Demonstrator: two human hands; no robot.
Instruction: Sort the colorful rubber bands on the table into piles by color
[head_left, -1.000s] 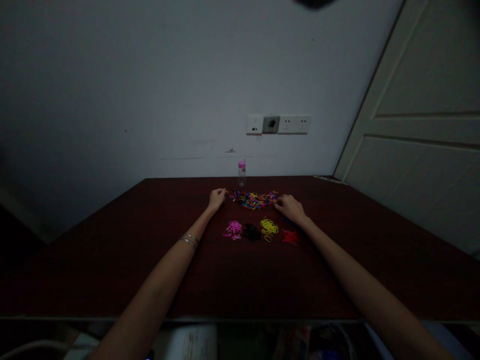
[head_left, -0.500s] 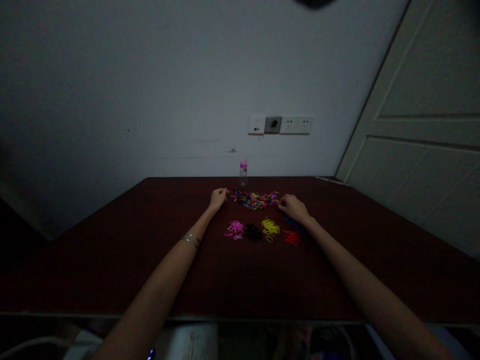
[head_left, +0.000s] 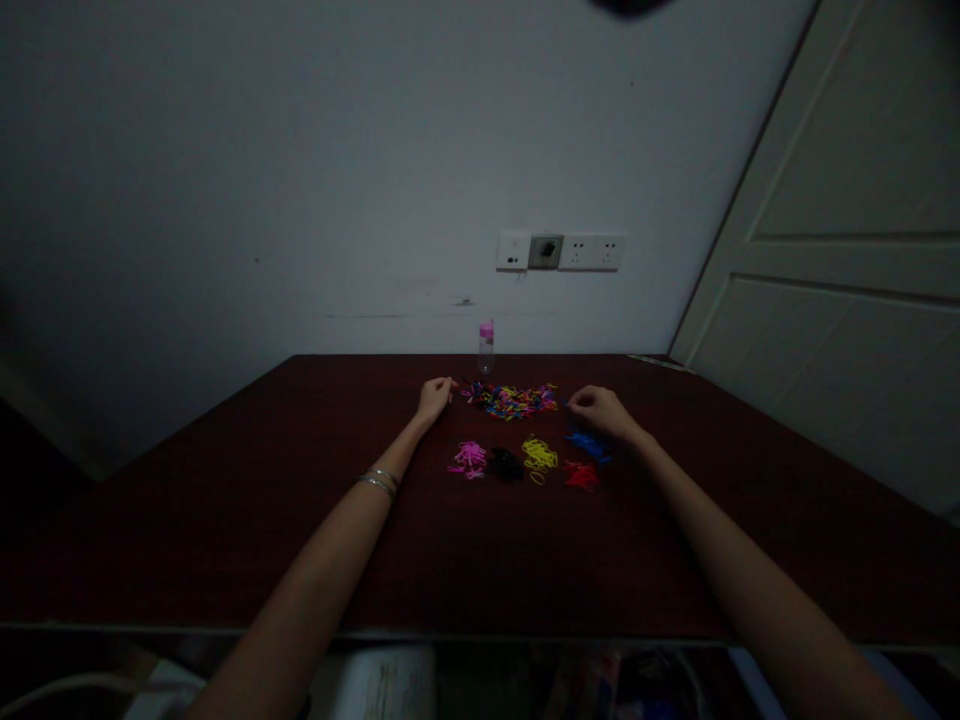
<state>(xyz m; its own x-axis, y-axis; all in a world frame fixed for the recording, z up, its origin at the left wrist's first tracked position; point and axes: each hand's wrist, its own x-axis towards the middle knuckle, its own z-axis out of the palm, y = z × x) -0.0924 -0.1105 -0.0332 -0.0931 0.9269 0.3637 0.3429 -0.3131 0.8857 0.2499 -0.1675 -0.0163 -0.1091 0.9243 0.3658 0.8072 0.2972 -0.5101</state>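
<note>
A mixed heap of small coloured rubber bands [head_left: 514, 401] lies on the dark red table between my hands. My left hand [head_left: 436, 398] rests at the heap's left end, fingers curled together; whatever they hold, if anything, is too small to make out. To the right of the heap, my right hand [head_left: 598, 410] is closed in a pinch, with a tiny blue bit, seemingly a rubber band, at the fingertips. Nearer me lie separate piles of bands: pink [head_left: 470, 458], black [head_left: 505, 464], yellow [head_left: 539, 456], red [head_left: 581, 475] and blue [head_left: 589, 445], the blue one just below my right hand.
A clear bottle with a pink top [head_left: 486, 348] stands behind the heap, near the wall. Sockets and switches [head_left: 559, 251] are set in the wall above. A pale panelled door [head_left: 840, 260] is at the right. The table's front edge [head_left: 525, 638] runs across below.
My right hand has drawn away from the heap, slightly to the right, and more of the blue pile shows beneath it. My left hand has stayed in place.
</note>
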